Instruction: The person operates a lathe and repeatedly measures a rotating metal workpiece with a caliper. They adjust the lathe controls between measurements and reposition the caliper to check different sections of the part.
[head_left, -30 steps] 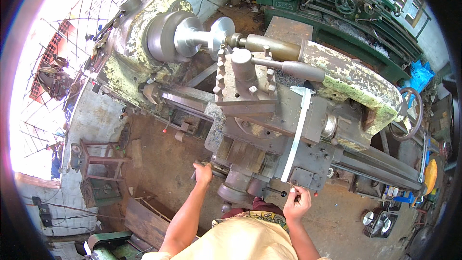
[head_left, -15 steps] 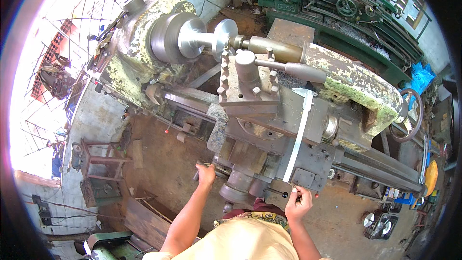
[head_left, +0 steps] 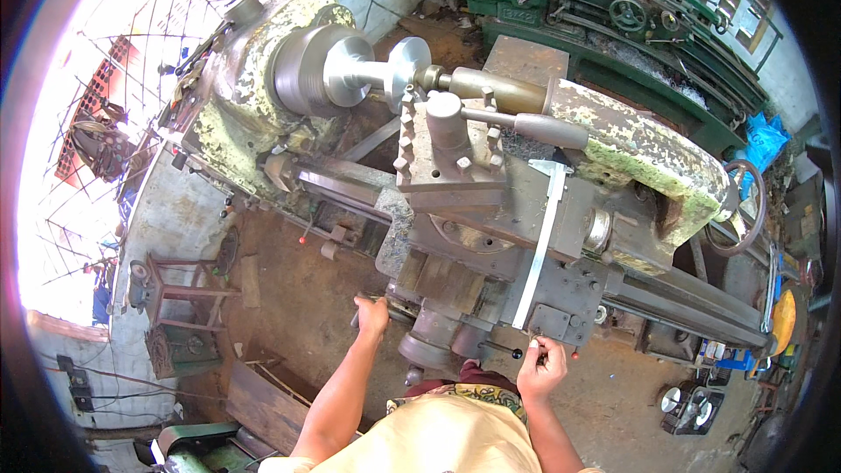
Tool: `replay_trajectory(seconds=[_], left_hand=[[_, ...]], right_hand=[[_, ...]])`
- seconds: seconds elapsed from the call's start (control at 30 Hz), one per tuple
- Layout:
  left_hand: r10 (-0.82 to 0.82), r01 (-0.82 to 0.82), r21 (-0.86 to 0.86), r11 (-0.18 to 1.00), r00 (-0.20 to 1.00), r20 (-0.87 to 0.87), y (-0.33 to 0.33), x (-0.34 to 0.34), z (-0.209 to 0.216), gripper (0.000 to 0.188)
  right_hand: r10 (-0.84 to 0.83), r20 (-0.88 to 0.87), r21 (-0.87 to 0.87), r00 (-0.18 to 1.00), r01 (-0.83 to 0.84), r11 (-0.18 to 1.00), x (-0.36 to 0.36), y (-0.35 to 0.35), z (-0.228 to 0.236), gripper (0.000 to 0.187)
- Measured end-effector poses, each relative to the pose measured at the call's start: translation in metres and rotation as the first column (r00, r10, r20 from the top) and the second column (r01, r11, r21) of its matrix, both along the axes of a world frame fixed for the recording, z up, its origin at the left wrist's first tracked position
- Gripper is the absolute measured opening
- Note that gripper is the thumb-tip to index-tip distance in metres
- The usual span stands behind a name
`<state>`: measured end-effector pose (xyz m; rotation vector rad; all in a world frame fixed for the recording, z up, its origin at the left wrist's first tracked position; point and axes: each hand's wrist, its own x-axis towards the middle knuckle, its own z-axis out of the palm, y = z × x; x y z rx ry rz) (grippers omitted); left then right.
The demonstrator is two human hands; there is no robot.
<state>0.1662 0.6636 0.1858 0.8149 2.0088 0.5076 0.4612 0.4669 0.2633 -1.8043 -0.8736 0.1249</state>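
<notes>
Left hand (head_left: 372,315), below the tool post (head_left: 449,136), is wrapped tightly around a handle (head_left: 355,319); right hand (head_left: 541,368), below and right of the post, has thumb and fingers bent together, though what they hold cannot be told. A caliper (head_left: 540,250) slants below and right of the post; above left, a shiny workpiece (head_left: 374,73) sits in the chuck (head_left: 300,70).

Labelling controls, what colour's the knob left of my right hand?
The knob is black; see head view.

The paint-flaked lathe (head_left: 491,226) holds a shiny spool-shaped workpiece (head_left: 375,74) toward its left end.
</notes>
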Motion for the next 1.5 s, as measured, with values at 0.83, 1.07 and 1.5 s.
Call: replay_trajectory(seconds=[0.83,1.07,1.5], left_hand=[[0.039,-0.044,0.056,0.997,0.996,0.081,0.0,-0.007,-0.019,0.045],[-0.023,0.025,-0.02,0.999,0.995,0.095,0.002,-0.011,-0.022,0.097],[-0.44,0.468,-0.101,0.878,0.703,-0.558,-0.014,-0.037,0.037,0.083]], right_hand=[[-0.011,0.007,0.007,1.0,0.011,1.0,-0.001,0.002,0.003,0.007],[-0.052,0.034,0.011,0.998,0.052,0.999,-0.002,0.002,-0.001,0.007],[-0.059,0.056,-0.023,0.997,0.06,0.998,0.001,0.001,-0.013,0.007]])
